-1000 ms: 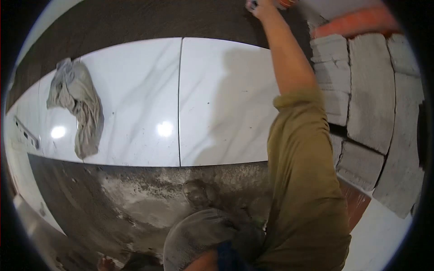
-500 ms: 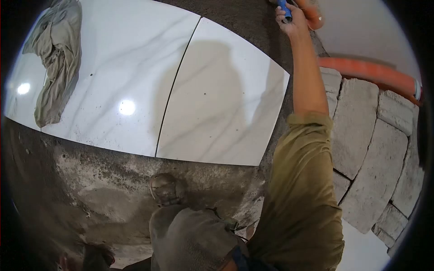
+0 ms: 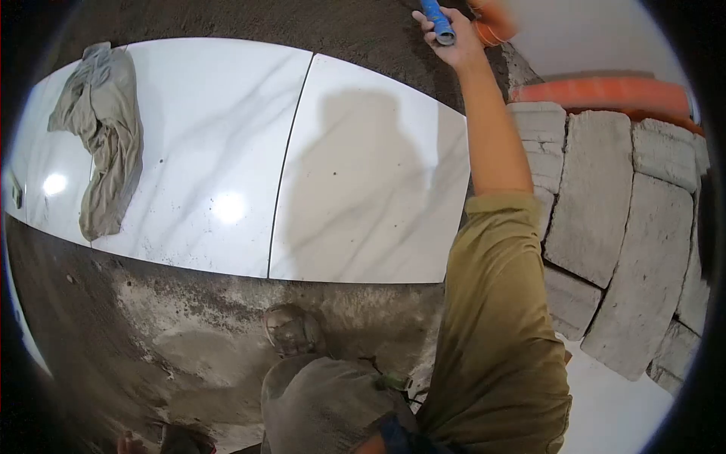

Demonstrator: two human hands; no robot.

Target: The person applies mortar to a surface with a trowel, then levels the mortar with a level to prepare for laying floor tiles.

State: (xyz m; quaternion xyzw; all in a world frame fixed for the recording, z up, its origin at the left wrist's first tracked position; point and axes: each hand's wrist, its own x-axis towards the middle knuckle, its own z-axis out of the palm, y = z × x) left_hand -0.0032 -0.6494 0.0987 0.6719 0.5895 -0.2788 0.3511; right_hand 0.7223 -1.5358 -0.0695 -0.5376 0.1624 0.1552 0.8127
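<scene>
At the top edge, my right hand (image 3: 452, 38) is closed around a blue tubular handle (image 3: 439, 23), whose far end is cut off by the frame. The hand is over dark, rough mortar (image 3: 363, 34), just beyond the far edge of a white, grey-veined tile (image 3: 363, 189). A thin dark gap separates that tile from another white tile (image 3: 204, 151) on its left. A crumpled grey-green cloth (image 3: 113, 151) lies across the tiles at the left. My left hand cannot be made out in the frame.
Grey blocks (image 3: 594, 197) are laid close together at the right. Behind them lies an orange tube (image 3: 605, 92), and a blurred orange object (image 3: 495, 21) is beside my right hand. Stained floor (image 3: 189, 340) runs below the tiles. A shod foot (image 3: 291, 331) rests on it.
My right hand and the blue handle have shifted left in the view. Tiles and cloth appear lower, as the camera view has moved. More of the mortar shows at the top.
</scene>
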